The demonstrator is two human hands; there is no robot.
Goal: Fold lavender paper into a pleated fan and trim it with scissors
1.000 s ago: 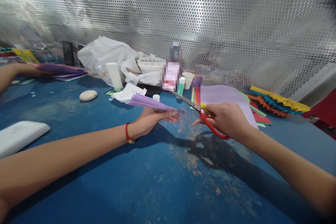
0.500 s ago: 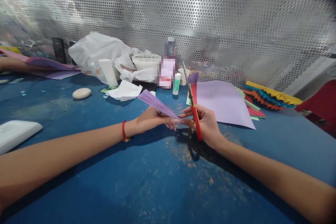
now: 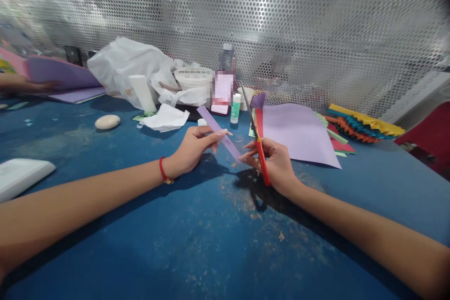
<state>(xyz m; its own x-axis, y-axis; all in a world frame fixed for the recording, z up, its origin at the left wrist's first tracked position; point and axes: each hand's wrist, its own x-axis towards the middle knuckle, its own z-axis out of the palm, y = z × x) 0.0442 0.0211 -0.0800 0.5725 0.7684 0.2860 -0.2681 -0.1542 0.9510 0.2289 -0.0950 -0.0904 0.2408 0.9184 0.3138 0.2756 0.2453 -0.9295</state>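
Note:
A narrow strip of purple folded paper (image 3: 231,148) slants across the space between my hands, its pleats pressed flat together. My left hand (image 3: 193,150) pinches it around the middle, thumb on top. At its lower end, the fingertips of my right hand (image 3: 277,164) hold the paper. Red-handled scissors (image 3: 262,161) are also held in my right hand, blades pointing up and away. Just beyond that hand lies a purple paper sheet (image 3: 298,136), with a small purple pleated fan (image 3: 258,100) at its far left corner.
A glue stick (image 3: 235,108), a phone (image 3: 222,91) and a bottle (image 3: 227,58) stand behind my hands. Further left are a white plastic bag (image 3: 130,65), crumpled tissue (image 3: 165,118) and a beige oval object (image 3: 107,122). Pleated coloured paper (image 3: 365,124) lies right. Another person's hand (image 3: 31,85) holds purple paper.
The pleats, slightly fanned before, now lie together as a narrow strip. My left hand has shifted up along the paper, away from my right hand. The other person's purple paper has lifted.

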